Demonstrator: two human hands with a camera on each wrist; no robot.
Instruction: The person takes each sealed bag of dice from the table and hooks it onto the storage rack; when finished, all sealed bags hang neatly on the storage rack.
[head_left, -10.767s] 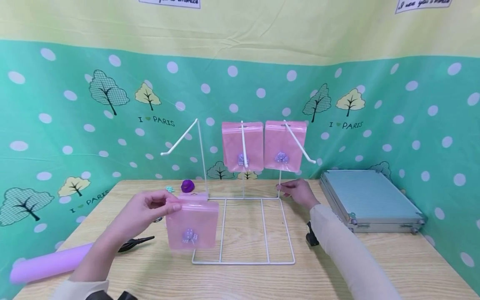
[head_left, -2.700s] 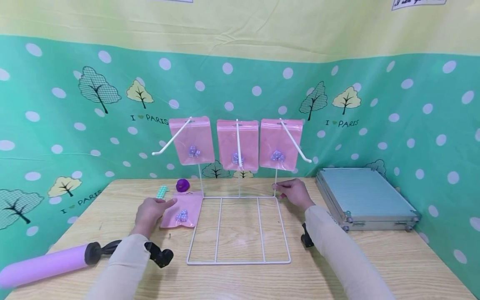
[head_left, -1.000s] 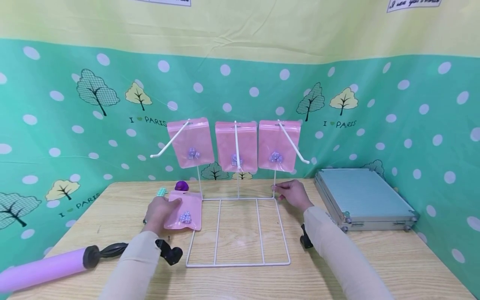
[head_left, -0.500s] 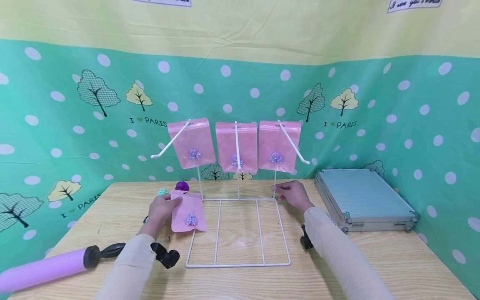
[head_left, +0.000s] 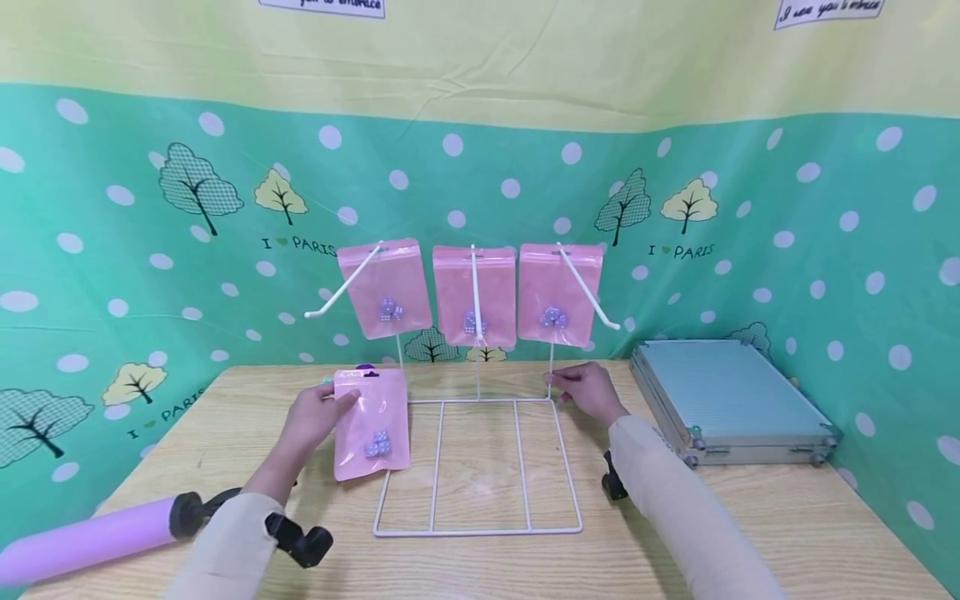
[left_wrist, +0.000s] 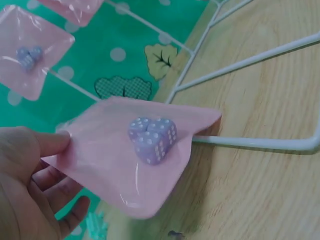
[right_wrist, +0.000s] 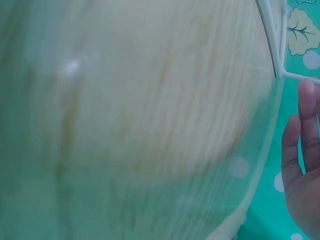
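Observation:
My left hand (head_left: pixel 315 415) pinches the top left corner of a pink pouch (head_left: pixel 371 425) with small lilac dice inside, lifted off the wooden table (head_left: pixel 480 558) beside the white wire rack (head_left: pixel 480 467). The left wrist view has the same pouch (left_wrist: pixel 125 165) between thumb and fingers, its dice (left_wrist: pixel 152 139) in the middle. Three more pink pouches (head_left: pixel 476 293) hang on the rack's hooks. My right hand (head_left: pixel 585 390) grips the rack's right upright near its foot; in the right wrist view only straight fingers (right_wrist: pixel 300 155) show by the wire.
A lilac air pump (head_left: pixel 90 537) with a black handle lies at the front left. A silver case (head_left: pixel 731 400) sits at the right. A small purple object (head_left: pixel 366 367) peeks out behind the held pouch. A black clip (head_left: pixel 611 483) lies under my right forearm.
My left hand took hold of the pouch lying on the table and raised it until it hangs upright. Since 10.8 s ago a third pouch hangs on the left hook. The right hand stayed put.

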